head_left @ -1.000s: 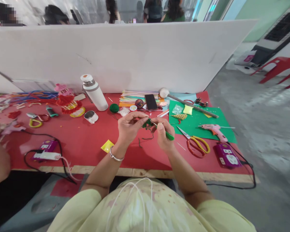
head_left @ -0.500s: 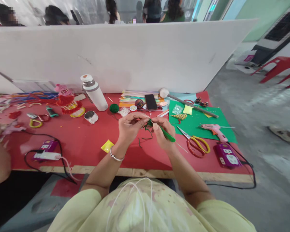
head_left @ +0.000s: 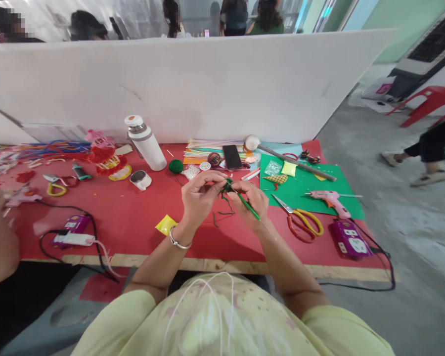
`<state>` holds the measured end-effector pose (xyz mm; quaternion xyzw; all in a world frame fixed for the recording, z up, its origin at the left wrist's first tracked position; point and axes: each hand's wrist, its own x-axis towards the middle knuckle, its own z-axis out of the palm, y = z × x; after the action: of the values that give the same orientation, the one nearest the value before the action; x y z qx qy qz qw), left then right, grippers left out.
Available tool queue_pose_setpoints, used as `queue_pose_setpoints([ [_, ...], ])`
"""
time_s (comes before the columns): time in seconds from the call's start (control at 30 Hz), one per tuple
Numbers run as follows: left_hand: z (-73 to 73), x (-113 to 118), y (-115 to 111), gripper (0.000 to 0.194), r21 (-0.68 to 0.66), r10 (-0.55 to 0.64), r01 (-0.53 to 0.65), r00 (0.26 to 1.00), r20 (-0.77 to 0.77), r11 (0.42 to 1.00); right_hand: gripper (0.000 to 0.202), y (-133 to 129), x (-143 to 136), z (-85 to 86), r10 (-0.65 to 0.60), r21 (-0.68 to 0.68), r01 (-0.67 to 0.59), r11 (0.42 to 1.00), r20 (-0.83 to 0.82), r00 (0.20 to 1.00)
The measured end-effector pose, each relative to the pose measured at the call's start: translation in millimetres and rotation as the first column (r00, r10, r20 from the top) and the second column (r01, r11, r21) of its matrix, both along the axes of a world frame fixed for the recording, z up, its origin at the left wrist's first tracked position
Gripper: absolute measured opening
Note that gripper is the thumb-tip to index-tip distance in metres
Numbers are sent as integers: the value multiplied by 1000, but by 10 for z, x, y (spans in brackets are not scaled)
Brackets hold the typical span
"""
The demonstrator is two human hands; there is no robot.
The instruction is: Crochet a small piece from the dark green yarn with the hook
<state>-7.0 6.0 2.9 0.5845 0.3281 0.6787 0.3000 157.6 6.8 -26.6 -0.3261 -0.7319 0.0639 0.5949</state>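
My left hand (head_left: 199, 199) pinches a small dark green crochet piece (head_left: 227, 186) between thumb and fingers above the red table. Loose yarn tails hang beneath it. My right hand (head_left: 255, 201) is closed around a crochet hook (head_left: 251, 209) with a green handle, its metal tip at the crochet piece. Fingers partly hide the piece, so single stitches cannot be made out. A ball of green yarn (head_left: 176, 166) lies beyond my left hand. Scissors (head_left: 300, 220) with red and yellow handles rest to the right of my right hand.
A white flask (head_left: 147, 146) and metal cup (head_left: 140, 180) stand at the left. A phone (head_left: 232, 156) lies beyond my hands. At the right are a pink glue gun (head_left: 330, 200) and purple power box (head_left: 350, 238). A white board (head_left: 193, 89) rises behind; another person's arm (head_left: 0, 237) is far left.
The hook has turned in my right hand, its handle now looking narrower. My left hand keeps its grip on the crochet piece. A walking person's legs have come further into view at right.
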Motion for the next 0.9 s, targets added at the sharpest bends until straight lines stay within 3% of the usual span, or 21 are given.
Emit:
queue_pose_setpoints([
  [0.13, 27, 2, -83, 5, 123, 148, -129, 976, -161, 984, 20, 92, 6, -55, -1, 138, -7, 990, 53, 999],
  [0.27, -3, -21, -103, 5, 203, 223, -176, 944, -241, 963, 26, 177, -2, -139, -45, 220, 31, 975, 58, 997],
  [0.37, -26, -40, -96, 6, 204, 243, -187, 922, -300, 961, 29, 213, 1, -177, -104, 262, 83, 962, 70, 992],
  [0.67, -41, -32, -78, 10, 204, 253, -194, 913, -321, 960, 36, 173, 0, -75, -54, 313, 22, 949, 95, 994],
  [0.9, -57, -18, -75, 12, 187, 257, -203, 906, -337, 961, 33, 188, 17, -147, -91, 329, 51, 943, 109, 990],
])
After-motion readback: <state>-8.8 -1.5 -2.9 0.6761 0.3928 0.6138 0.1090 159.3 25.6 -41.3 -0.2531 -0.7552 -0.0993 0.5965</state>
